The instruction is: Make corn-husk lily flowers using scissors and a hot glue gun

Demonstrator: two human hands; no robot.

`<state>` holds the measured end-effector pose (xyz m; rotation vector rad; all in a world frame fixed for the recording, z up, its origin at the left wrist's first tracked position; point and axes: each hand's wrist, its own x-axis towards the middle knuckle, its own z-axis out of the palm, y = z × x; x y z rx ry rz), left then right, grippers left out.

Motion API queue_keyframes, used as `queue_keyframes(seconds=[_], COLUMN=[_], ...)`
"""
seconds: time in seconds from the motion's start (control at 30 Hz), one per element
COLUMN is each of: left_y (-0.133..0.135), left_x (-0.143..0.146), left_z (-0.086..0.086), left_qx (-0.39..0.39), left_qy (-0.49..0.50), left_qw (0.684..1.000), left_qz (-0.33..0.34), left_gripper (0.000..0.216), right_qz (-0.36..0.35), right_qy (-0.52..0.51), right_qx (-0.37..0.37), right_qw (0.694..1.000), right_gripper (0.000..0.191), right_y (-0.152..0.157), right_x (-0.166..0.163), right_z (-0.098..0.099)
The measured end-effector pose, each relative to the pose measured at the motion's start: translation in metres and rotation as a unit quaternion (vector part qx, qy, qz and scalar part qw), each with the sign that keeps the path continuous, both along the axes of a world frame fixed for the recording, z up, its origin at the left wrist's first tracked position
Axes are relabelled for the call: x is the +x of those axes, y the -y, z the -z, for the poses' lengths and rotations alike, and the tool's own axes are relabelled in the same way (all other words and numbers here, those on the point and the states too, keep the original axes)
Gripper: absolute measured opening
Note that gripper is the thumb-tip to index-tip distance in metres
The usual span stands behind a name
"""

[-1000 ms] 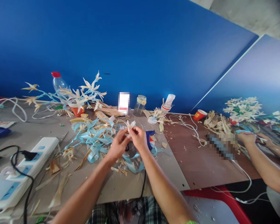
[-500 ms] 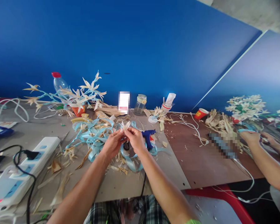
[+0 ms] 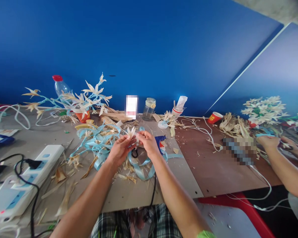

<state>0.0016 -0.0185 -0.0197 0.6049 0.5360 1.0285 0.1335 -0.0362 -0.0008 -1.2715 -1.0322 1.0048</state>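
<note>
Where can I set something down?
The brown board looks mostly bare between the grey board and the blurred device; a smaller grey patch lies between left forearm and black cable. It's crowded around the left hand and right hand: light blue ribbons, husk scraps, a blue tool.

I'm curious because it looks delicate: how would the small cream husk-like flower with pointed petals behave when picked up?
The small cream flower is probably light, since it looks thin-petalled. Its slender points may bend or tear easily. That splayed shape should discourage rolling.
</note>
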Motion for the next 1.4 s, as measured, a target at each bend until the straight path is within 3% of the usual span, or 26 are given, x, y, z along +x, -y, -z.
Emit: queue_keyframes(seconds=[0.37, 0.73, 1.13, 1.4], left_y=[0.009, 0.007, 0.006, -0.001], left_x=[0.004, 0.005, -0.001, -0.013], left_z=[-0.01, -0.006, -0.014, -0.021], left_qx=[0.016, 0.035, 0.032, 0.048], left_qy=[-0.048, -0.068, -0.058, -0.062], left_qw=[0.998, 0.997, 0.997, 0.993], left_qz=[0.021, 0.011, 0.026, 0.088], left_gripper=[0.018, 0.025, 0.021, 0.019], right_qz=[0.001, 0.01, 0.023, 0.003], right_qy=[-0.024, 0.023, -0.083, -0.143], right_qx=[-0.01, 0.015, 0.0, -0.043], right_qw=[1.0, 1.0, 0.996, 0.989], right_gripper=[0.023, 0.021, 0.025, 0.025], right_y=[0.0, -0.001, -0.002, 0.001], right_x=[-0.003, -0.004, 0.004, 0.007], right_z=[0.003, 0.004, 0.0, -0.01])
